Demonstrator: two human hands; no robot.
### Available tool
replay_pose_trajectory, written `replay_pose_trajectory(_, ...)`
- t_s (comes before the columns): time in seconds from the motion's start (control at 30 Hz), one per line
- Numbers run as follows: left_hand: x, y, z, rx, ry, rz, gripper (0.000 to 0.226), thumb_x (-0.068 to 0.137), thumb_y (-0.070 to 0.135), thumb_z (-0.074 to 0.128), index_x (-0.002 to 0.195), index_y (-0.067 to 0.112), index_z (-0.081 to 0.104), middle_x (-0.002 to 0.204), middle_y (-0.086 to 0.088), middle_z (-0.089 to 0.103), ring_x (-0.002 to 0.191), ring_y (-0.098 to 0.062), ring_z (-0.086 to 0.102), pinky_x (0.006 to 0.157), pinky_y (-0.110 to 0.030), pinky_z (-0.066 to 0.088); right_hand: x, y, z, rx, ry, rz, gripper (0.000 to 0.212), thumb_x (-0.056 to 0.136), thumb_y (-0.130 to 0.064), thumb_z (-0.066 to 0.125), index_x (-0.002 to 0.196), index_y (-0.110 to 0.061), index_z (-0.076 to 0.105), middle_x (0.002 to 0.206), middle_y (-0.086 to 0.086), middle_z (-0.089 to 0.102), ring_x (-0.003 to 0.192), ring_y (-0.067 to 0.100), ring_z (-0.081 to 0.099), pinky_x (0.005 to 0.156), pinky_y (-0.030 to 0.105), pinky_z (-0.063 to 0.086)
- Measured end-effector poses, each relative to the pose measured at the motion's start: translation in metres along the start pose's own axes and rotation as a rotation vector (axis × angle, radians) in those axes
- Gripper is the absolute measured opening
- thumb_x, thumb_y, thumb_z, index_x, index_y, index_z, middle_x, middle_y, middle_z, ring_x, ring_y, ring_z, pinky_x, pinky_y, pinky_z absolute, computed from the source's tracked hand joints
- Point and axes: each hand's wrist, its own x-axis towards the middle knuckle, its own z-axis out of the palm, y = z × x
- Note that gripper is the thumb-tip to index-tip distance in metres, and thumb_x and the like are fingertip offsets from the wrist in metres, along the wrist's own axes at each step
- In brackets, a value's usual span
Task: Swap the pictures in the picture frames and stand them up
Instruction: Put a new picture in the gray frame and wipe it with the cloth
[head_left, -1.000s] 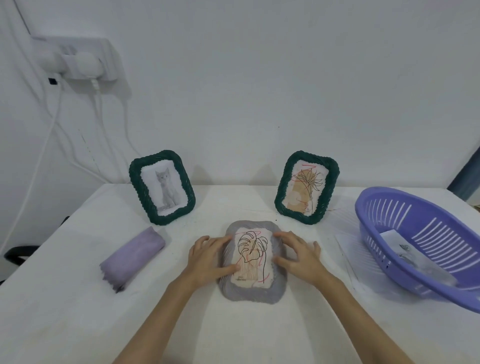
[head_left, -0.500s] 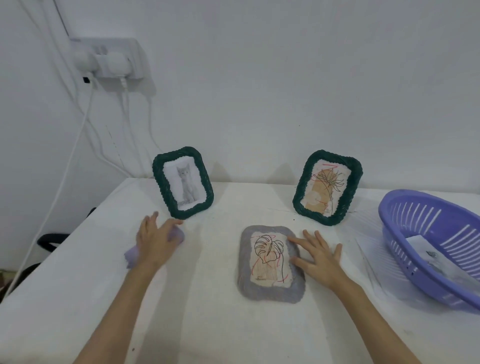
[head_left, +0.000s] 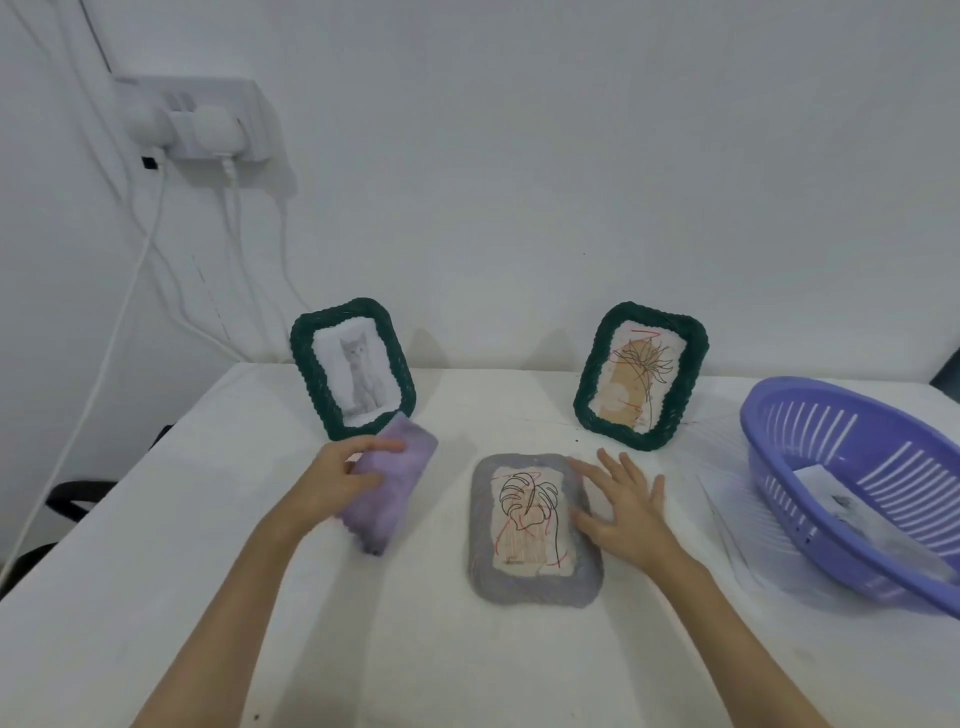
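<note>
A grey woven frame (head_left: 535, 530) with a leaf drawing lies flat on the white table (head_left: 467, 665). My right hand (head_left: 623, 506) rests flat on its right edge, fingers spread. My left hand (head_left: 340, 475) grips a folded purple cloth (head_left: 389, 493) and holds it just left of the grey frame. Behind the cloth stands a green woven frame with a cat picture (head_left: 353, 366). A second green woven frame with a plant drawing (head_left: 641, 374) stands at the back right.
A purple plastic basket (head_left: 852, 483) holding a sheet of paper sits at the right, on clear plastic sheets (head_left: 727, 514). A wall socket (head_left: 195, 119) with plugs and white cables hangs at the upper left. The wall runs close behind the standing frames.
My left hand left the grey frame, reached left to the purple cloth, took hold of it and brought it toward the frame. My right hand stayed at the frame's right edge.
</note>
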Motion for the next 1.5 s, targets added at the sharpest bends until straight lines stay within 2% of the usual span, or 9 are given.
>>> replay_pose_trajectory(0.1,-0.002,0.026,0.045,-0.304,-0.059,0.033,0.051,0.084,-0.014,0.042,0.108,0.024,0.064,0.113,0.007,0.061,0.088,-0.011,0.059,0.067,-0.018,0.050,-0.009,-0.038,-0.011,0.482,0.148,-0.081,0.039,0.087,-0.041,0.056,0.122,-0.053,0.041,0.123,-0.011,0.052,0.112,0.016,0.048,0.099,0.038,0.040)
replay_pose_trajectory(0.27,-0.002,0.038,0.108,-0.549,-0.201,-0.003,0.047,0.083,-0.015,0.049,0.109,0.021,0.065,0.115,-0.005,0.063,0.098,-0.022,0.063,0.076,-0.032,0.055,-0.007,-0.061,-0.013,0.942,0.020,-0.009,0.055,0.084,-0.017,0.066,0.132,-0.032,0.046,0.112,0.005,0.062,0.096,0.020,0.065,0.081,0.030,0.055)
replay_pose_trajectory(0.43,0.007,0.021,0.114,-0.259,-0.127,0.148,0.038,0.084,-0.008,0.056,0.107,0.021,0.061,0.110,0.002,0.063,0.096,-0.016,0.061,0.077,-0.010,0.046,0.003,-0.035,-0.004,0.647,-0.002,0.053,0.051,0.086,-0.004,0.057,0.135,-0.016,0.045,0.125,0.010,0.057,0.108,0.022,0.057,0.091,0.026,0.047)
replay_pose_trajectory(0.53,0.013,0.005,0.112,0.009,-0.014,0.119,0.034,0.085,0.019,0.064,0.118,0.021,0.057,0.119,0.005,0.054,0.116,-0.018,0.050,0.091,-0.019,0.042,0.007,-0.029,0.011,0.253,-0.076,0.019,0.053,0.088,-0.007,0.047,0.139,-0.015,0.038,0.134,0.014,0.047,0.119,0.028,0.047,0.095,0.024,0.037)
replay_pose_trajectory(0.73,0.005,-0.014,0.113,0.510,-0.301,0.092,0.132,0.040,0.083,0.050,0.148,0.026,0.002,0.156,0.010,-0.004,0.143,-0.013,-0.008,0.116,-0.034,0.000,0.000,-0.043,0.029,-0.465,0.339,-0.076,0.048,0.071,-0.052,0.051,0.109,-0.026,0.065,0.102,0.009,0.063,0.073,0.028,0.056,0.057,0.035,0.043)
replay_pose_trajectory(0.83,0.002,-0.022,0.115,0.623,-0.410,0.098,0.142,0.047,0.075,0.068,0.145,0.020,-0.020,0.152,0.009,-0.025,0.136,-0.007,-0.026,0.114,-0.033,-0.014,-0.004,-0.042,0.042,-0.533,0.307,-0.062,0.058,0.070,-0.059,0.041,0.107,-0.021,0.065,0.093,0.008,0.062,0.066,0.026,0.053,0.054,0.031,0.039)
replay_pose_trajectory(1.0,0.004,-0.021,0.114,0.712,-0.430,0.060,0.149,0.048,0.068,0.075,0.142,0.014,-0.026,0.150,0.002,-0.031,0.134,-0.008,-0.034,0.113,-0.041,-0.019,0.004,-0.044,0.049,-0.555,0.361,-0.076,0.049,0.067,-0.046,0.071,0.101,-0.011,0.067,0.091,0.013,0.062,0.065,0.027,0.052,0.053,0.030,0.038)
replay_pose_trajectory(1.13,0.003,-0.023,0.114,0.744,-0.413,0.080,0.146,0.049,0.073,0.071,0.143,0.015,-0.024,0.152,0.003,-0.026,0.137,-0.008,-0.030,0.113,-0.045,-0.018,0.020,-0.041,0.054,-0.455,0.313,-0.126,0.049,0.080,-0.041,0.038,0.102,-0.009,0.067,0.089,0.013,0.061,0.069,0.028,0.054,0.053,0.032,0.042)
replay_pose_trajectory(1.5,-0.001,-0.020,0.115,0.714,-0.380,0.143,0.142,0.051,0.074,0.069,0.144,0.019,-0.024,0.152,0.005,-0.025,0.132,-0.002,-0.030,0.114,-0.043,-0.018,0.027,-0.059,0.053,-0.288,0.123,-0.253,0.055,0.086,-0.046,0.023,0.115,-0.022,0.063,0.118,0.007,0.055,0.104,0.032,0.047,0.082,0.045,0.033)
